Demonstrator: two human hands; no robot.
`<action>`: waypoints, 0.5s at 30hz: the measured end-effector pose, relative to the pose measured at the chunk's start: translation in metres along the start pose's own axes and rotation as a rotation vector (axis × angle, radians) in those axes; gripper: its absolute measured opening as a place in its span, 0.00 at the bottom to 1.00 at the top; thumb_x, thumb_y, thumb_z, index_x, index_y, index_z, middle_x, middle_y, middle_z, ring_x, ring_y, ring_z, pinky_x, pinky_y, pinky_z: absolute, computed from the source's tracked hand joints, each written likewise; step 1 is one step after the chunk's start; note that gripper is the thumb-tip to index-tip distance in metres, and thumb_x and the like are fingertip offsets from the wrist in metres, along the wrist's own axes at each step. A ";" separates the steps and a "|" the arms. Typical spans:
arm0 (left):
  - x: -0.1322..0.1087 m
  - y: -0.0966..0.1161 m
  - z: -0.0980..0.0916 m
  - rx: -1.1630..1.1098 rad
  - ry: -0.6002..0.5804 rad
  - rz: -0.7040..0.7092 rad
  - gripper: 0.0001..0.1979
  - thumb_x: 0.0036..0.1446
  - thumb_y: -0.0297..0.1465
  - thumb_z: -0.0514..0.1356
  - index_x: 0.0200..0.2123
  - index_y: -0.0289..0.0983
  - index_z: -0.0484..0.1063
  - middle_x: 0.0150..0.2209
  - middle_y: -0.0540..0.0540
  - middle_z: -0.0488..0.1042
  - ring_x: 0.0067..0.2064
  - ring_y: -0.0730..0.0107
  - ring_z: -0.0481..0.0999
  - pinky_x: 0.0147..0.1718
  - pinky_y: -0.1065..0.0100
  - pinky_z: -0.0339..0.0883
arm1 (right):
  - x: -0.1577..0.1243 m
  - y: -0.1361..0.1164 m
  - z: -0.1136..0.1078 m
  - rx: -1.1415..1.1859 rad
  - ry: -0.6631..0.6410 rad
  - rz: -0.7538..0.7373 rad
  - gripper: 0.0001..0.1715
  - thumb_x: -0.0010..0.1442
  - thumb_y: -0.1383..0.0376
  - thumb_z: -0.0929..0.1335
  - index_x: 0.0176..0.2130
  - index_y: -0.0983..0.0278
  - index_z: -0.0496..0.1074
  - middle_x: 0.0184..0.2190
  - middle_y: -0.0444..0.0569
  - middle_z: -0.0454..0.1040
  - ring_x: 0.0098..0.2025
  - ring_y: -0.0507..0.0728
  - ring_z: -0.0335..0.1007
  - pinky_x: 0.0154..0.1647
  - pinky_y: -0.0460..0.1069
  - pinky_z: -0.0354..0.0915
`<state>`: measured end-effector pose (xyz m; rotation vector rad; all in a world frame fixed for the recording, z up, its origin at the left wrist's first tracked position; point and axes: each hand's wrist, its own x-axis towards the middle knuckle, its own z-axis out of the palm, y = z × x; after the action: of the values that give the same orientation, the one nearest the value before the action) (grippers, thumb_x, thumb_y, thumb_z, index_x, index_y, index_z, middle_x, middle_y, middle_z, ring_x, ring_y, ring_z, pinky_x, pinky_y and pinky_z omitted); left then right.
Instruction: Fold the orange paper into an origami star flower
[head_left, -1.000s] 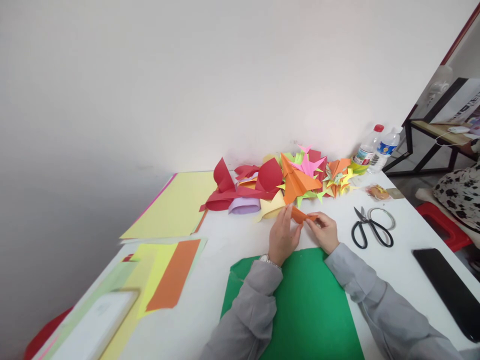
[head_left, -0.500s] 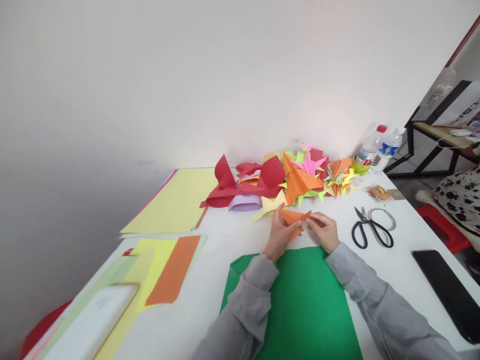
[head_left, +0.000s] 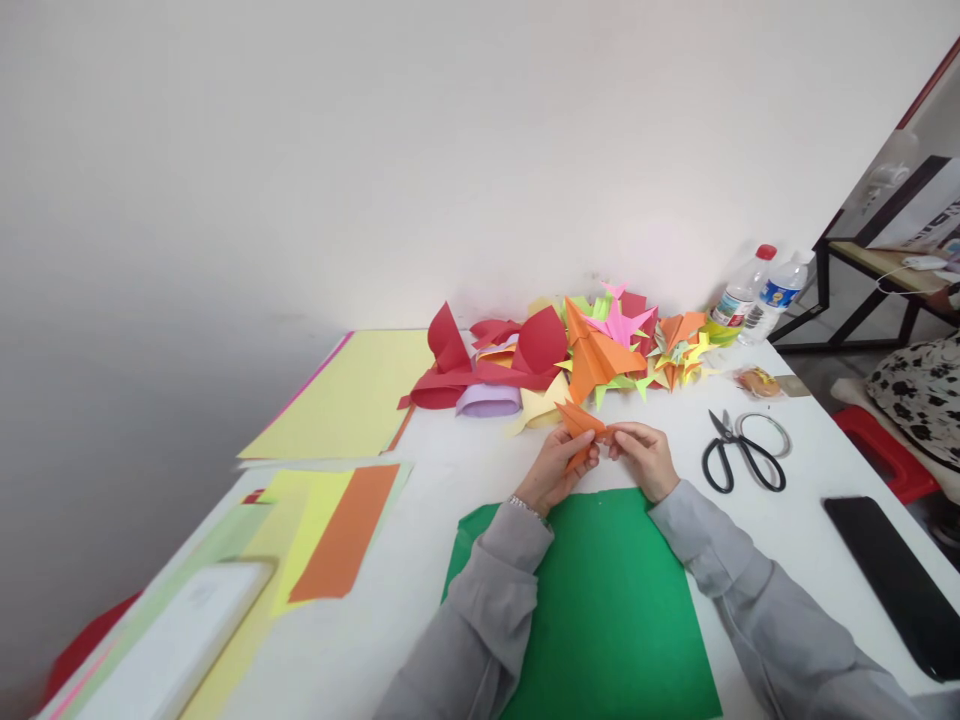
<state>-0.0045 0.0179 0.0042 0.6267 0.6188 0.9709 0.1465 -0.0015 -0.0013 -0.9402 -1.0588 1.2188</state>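
An orange folded paper piece [head_left: 579,421] is held up between both hands, just above the far edge of a green sheet [head_left: 615,600]. My left hand [head_left: 553,468] grips its body, thumb on the near face. With thumb and fingers pinched, my right hand [head_left: 646,456] holds the right tip of the fold. Behind the hands lies a pile of folded paper shapes, among them an orange paper plane [head_left: 596,355], a pink one [head_left: 621,322] and red curled paper [head_left: 544,348]. Parts of the held piece are hidden by my fingers.
Black-handled scissors [head_left: 742,455] and a ring [head_left: 776,432] lie to the right, near a black phone [head_left: 892,580]. Two bottles [head_left: 772,300] stand at the back right. Yellow sheets [head_left: 352,385], an orange strip [head_left: 349,530] and a white device [head_left: 187,640] are left. A person sits far right.
The orange paper has been tilted, its left point now turned upward. My left hand has rolled slightly with it, while my right hand keeps its pinch. The view has shifted a little.
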 end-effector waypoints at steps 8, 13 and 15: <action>-0.003 0.005 0.000 -0.025 -0.022 -0.067 0.10 0.40 0.26 0.70 0.28 0.30 0.74 0.22 0.49 0.71 0.21 0.82 0.67 0.22 0.78 0.64 | 0.001 0.007 0.001 0.143 -0.055 0.118 0.13 0.44 0.57 0.75 0.28 0.63 0.77 0.19 0.45 0.74 0.21 0.52 0.66 0.26 0.49 0.64; -0.001 0.005 -0.006 0.071 -0.064 -0.092 0.10 0.39 0.26 0.70 0.27 0.29 0.74 0.22 0.47 0.73 0.20 0.80 0.69 0.21 0.77 0.64 | 0.000 0.002 0.002 0.193 -0.063 0.174 0.14 0.42 0.57 0.76 0.24 0.64 0.75 0.18 0.45 0.73 0.21 0.52 0.66 0.25 0.49 0.64; -0.001 0.004 -0.007 0.108 -0.101 -0.089 0.10 0.39 0.26 0.70 0.27 0.29 0.75 0.22 0.46 0.73 0.20 0.80 0.68 0.21 0.76 0.63 | -0.001 0.001 0.002 0.195 -0.076 0.181 0.13 0.42 0.57 0.76 0.23 0.64 0.75 0.17 0.45 0.73 0.21 0.52 0.66 0.26 0.49 0.64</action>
<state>-0.0124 0.0201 0.0027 0.7331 0.6074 0.8221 0.1439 -0.0020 -0.0013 -0.8577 -0.9093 1.4892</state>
